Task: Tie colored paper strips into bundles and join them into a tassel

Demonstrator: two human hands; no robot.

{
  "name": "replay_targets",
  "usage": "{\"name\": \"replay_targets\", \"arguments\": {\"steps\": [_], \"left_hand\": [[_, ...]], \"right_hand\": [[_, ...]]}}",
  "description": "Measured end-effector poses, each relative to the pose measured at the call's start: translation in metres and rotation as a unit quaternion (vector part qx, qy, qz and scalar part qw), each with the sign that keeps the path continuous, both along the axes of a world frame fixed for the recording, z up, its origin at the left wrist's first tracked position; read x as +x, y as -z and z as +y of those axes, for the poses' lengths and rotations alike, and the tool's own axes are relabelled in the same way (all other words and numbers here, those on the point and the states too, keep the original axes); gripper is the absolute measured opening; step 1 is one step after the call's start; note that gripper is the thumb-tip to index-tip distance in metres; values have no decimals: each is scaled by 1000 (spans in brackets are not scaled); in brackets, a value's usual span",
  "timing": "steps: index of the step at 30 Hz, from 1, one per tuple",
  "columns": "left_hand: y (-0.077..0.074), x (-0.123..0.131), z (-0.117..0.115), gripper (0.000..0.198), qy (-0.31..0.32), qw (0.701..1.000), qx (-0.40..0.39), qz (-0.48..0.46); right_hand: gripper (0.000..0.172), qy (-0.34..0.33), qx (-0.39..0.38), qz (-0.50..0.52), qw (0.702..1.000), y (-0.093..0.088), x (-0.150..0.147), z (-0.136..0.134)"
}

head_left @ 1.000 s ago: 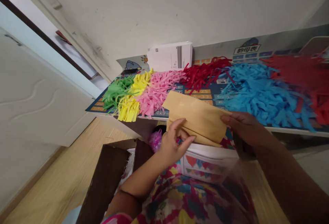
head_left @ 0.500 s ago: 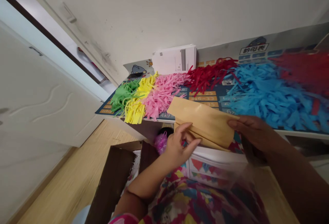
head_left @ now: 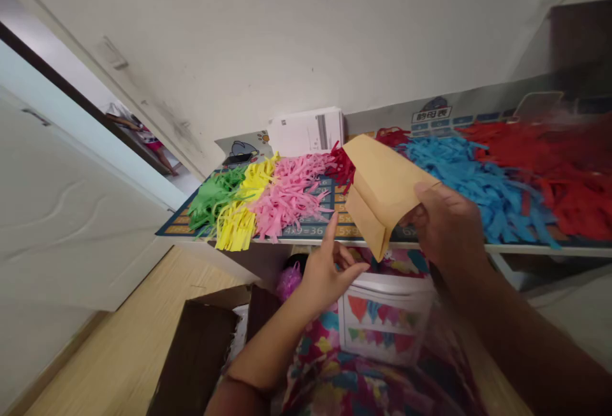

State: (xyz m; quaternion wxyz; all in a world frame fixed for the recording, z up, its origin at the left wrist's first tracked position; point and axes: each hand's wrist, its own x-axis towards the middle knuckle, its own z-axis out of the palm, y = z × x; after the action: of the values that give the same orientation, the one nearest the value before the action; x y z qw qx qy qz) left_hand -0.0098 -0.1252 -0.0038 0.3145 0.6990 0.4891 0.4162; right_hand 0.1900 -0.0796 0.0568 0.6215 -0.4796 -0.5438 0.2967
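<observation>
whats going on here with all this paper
A person's right hand holds a folded tan paper up over the table edge, while the left hand is open just below its lower corner. On the table lie piles of green strips, yellow strips, pink strips, blue strips and red strips.

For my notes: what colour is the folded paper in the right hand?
The paper is plain yellowish brown; the head view shows it.

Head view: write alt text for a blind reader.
The right hand holds a folded tan paper sheet up; the open left hand hovers beside it. Behind, green, yellow, pink, blue and red paper strips cover a table.
</observation>
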Motion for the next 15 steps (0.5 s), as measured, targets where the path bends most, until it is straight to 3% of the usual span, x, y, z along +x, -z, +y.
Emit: {"name": "replay_targets", "arguments": {"steps": [4,7,10,13,15], "left_hand": [[1,5,10,85,-2,998,34,53],[2,7,7,45,-3,997,55,55],[4,7,-2,72,-24,1000,0,-17],[8,6,-8,80,-36,993,-56,-99],[12,6,-8,80,-33,982,-98,-156]], "right_hand": [[31,-38,16,43,998,12,-9,3],[32,-149,9,30,988,20,-6,4],[50,-247,74,-69,964,26,4,5],[75,-248,176,-270,914,39,15,7],[85,-250,203,-379,867,51,18,9]]}}
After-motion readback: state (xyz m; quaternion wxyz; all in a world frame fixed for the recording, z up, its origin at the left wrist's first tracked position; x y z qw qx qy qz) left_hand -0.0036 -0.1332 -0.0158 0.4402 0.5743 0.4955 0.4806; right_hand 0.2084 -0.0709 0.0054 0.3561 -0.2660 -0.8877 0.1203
